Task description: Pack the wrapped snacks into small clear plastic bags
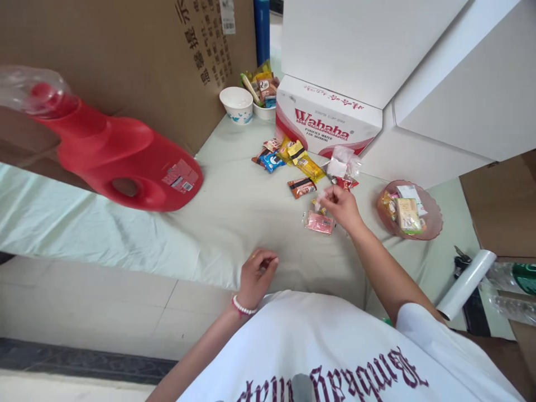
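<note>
My right hand (341, 206) is closed in a pinch over the snacks, with a small whitish, see-through thing at its fingertips that I cannot make out. Just below those fingers lies a pink wrapped packet (319, 222). An orange-brown packet (302, 188) is to their left, and a red packet (345, 183) lies behind the hand. Near the cloth's front edge, my left hand (258, 273) is loosely curled shut with nothing visible in it. Farther back are yellow packets (307, 163), a blue packet (272, 161) and a pale clear-wrapped packet (341, 163).
A pink see-through bowl (433, 220) with several packets stands at right. A white Wahaha box (326, 120) stands behind the snacks. Back left are a paper cup (237, 105) and a filled cup (264, 113). A large red bottle (129, 151) stands left, beside a cardboard box (125, 56).
</note>
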Demonstrator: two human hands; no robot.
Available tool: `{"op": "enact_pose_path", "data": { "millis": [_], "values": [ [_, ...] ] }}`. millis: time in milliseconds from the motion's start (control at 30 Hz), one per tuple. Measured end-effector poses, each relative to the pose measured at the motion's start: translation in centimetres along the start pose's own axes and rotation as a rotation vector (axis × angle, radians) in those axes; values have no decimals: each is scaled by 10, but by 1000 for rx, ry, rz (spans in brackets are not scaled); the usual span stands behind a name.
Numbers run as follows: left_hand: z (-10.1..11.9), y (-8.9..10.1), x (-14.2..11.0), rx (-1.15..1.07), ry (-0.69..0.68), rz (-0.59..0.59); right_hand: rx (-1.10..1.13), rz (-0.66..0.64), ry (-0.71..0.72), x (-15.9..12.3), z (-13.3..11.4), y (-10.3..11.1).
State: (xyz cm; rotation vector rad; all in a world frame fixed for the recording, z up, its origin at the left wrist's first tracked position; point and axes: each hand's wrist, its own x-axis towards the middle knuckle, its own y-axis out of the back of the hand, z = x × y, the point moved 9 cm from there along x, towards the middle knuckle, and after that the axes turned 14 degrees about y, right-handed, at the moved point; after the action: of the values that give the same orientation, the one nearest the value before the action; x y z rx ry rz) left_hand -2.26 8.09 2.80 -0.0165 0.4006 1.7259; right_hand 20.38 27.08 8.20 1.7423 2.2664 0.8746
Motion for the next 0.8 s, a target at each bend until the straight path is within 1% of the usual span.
{"op": "enact_pose_path", "data": {
  "millis": [100, 167, 233, 267, 333, 400, 467, 567, 667, 733, 800],
  "values": [
    [20, -42, 24, -176, 82, -149, 112, -41, -28, -66, -21, -20],
    [33, -71, 35, -267, 79, -243, 179, -54, -74, -101, -24, -33],
    [36, -95, 40, -313, 101, -336, 305, -53, -139, -124, -19, -40],
    [35, -104, 39, -324, 119, -375, 378, -54, -170, -131, -15, -41],
    [30, -116, 34, -321, 153, -431, 497, -55, -211, -140, -9, -40],
    [26, -119, 29, -294, 162, -453, 546, -46, -237, -144, -5, -34],
    [20, -116, 27, -275, 178, -443, 585, -12, -276, -147, -2, -28],
    [10, -105, 29, -287, 230, -384, 711, 78, -370, -149, 7, -23],
    [-3, -93, 32, -333, 280, -346, 790, 173, -433, -149, 23, -15],
    [-10, -89, 31, -383, 313, -352, 723, 224, -446, -149, 36, -5],
    [-15, -86, 28, -408, 331, -356, 531, 311, -428, -151, 43, 12]
  ]
}}
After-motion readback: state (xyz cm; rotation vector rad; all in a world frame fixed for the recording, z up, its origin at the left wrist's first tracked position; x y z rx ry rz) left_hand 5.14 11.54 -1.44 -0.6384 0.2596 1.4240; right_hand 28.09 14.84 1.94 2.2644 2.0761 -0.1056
